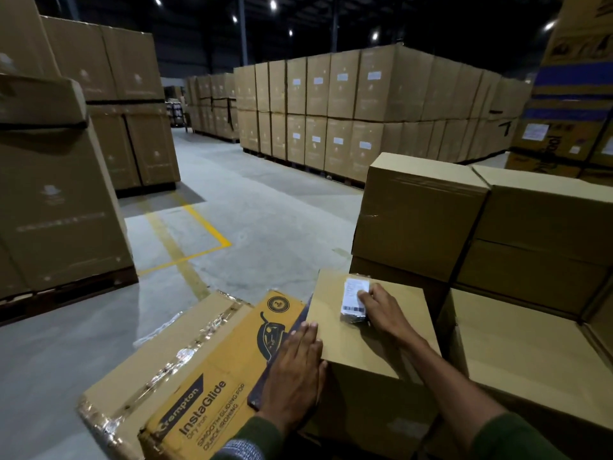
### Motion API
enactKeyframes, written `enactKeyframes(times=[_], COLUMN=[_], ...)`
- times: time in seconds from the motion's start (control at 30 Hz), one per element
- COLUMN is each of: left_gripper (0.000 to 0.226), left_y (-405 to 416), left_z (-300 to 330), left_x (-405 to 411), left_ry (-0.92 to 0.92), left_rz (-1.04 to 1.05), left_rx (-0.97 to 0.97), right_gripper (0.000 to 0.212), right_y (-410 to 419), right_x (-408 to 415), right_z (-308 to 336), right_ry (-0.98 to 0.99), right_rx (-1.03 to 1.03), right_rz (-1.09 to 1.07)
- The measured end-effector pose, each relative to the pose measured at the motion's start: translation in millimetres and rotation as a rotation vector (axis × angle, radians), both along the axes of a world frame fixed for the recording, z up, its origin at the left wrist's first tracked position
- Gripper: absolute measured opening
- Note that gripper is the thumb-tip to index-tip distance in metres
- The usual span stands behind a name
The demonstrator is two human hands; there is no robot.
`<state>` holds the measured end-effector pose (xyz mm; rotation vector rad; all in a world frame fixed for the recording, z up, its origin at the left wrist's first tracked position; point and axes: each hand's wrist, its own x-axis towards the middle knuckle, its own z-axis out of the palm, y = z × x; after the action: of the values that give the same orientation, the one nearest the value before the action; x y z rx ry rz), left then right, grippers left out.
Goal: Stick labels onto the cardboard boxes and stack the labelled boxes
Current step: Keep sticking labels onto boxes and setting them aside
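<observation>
On top of a plain cardboard box [365,330] in the foreground lay a white label [355,298], near the box's far edge. The right hand [381,310] pressed on the label with fingers bent over its right side. The left hand [295,370] lay flat, fingers straight, on the box's left edge. Just left of it a yellow printed box [185,386] lay tilted. Stacked boxes [481,220] stood right behind.
</observation>
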<state>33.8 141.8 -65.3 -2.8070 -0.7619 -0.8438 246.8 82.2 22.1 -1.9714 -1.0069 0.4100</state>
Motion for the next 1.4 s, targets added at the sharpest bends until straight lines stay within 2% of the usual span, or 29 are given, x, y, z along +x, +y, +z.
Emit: enactKeyframes(times=[0.23, 0.47, 0.67, 0.9, 1.07, 1.23, 1.4], left_gripper=[0.042, 0.044, 0.045, 0.043, 0.044, 0.043, 0.042], left_y=[2, -1, 0, 0, -1, -2, -8], left_z=[-2, 2, 1, 1, 3, 10, 14], left_x=[-1, -1, -2, 0, -2, -4, -2], left_ry=[-0.034, -0.014, 0.025, -0.020, 0.011, 0.071, 0.100], left_rz=[-0.031, -0.003, -0.006, -0.032, -0.024, -0.008, -0.013], left_rx=[0.024, 0.059, 0.048, 0.018, 0.017, 0.002, -0.028], right_gripper=[0.020, 0.020, 0.019, 0.020, 0.019, 0.023, 0.020], right_y=[-33, -27, -1, -48, -19, 11, -25], right_x=[-13, 16, -15, -2, 5, -7, -19], right_z=[-3, 2, 5, 3, 4, 0, 6], right_ry=[0.005, -0.007, 0.055, 0.100, 0.084, 0.092, 0.246], right_rx=[-0.023, -0.027, -0.015, -0.018, 0.006, -0.019, 0.017], right_rz=[0.110, -0.018, 0.081, 0.068, -0.002, 0.060, 0.096])
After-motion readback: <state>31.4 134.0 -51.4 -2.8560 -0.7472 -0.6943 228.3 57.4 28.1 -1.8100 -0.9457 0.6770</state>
